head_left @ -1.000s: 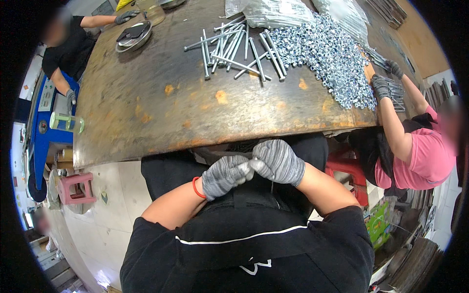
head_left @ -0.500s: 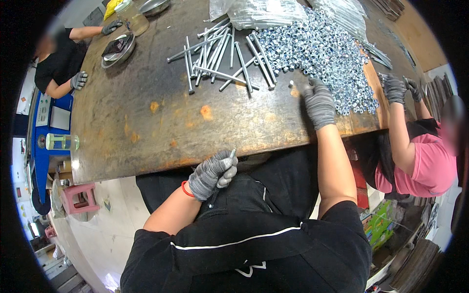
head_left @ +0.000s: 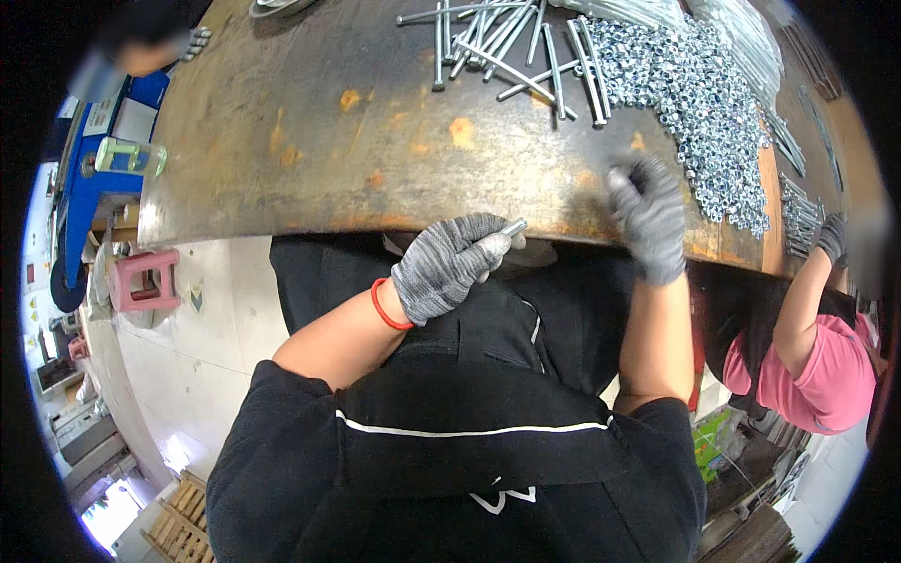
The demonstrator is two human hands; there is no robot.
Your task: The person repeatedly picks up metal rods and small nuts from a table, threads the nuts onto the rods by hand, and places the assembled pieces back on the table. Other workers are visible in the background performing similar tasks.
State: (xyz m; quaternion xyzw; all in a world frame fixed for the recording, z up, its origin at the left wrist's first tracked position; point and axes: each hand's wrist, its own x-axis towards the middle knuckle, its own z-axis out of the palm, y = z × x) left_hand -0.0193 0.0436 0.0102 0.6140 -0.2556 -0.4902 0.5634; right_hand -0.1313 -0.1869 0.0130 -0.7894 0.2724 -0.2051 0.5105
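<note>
My left hand (head_left: 449, 267), in a grey striped knit glove, is closed around a metal bolt. Only the end of the bolt (head_left: 513, 227) shows past the fingertips, just off the table's near edge and pointing right. My right hand (head_left: 649, 225), gloved the same way, hovers over the table's near edge, left of the heap of small silver nuts (head_left: 704, 113). Its fingers are blurred, so I cannot see whether it has anything in it. Beyond it, several long bolts (head_left: 497, 42) lie crisscrossed on the worn table (head_left: 310, 178).
Clear plastic bags (head_left: 746, 52) lie behind the nuts. At right, a person in pink (head_left: 817, 371) reaches toward a pile of bolts (head_left: 800, 216). Another person's gloved hand (head_left: 195, 43) rests at the far left edge. A pink stool (head_left: 145, 280) and a lidded jar (head_left: 131, 158) stand at left.
My right hand has come away from the nuts, back toward the table's near edge. My left hand still grips the bolt, whose end now points more to the right. The view has shifted.
</note>
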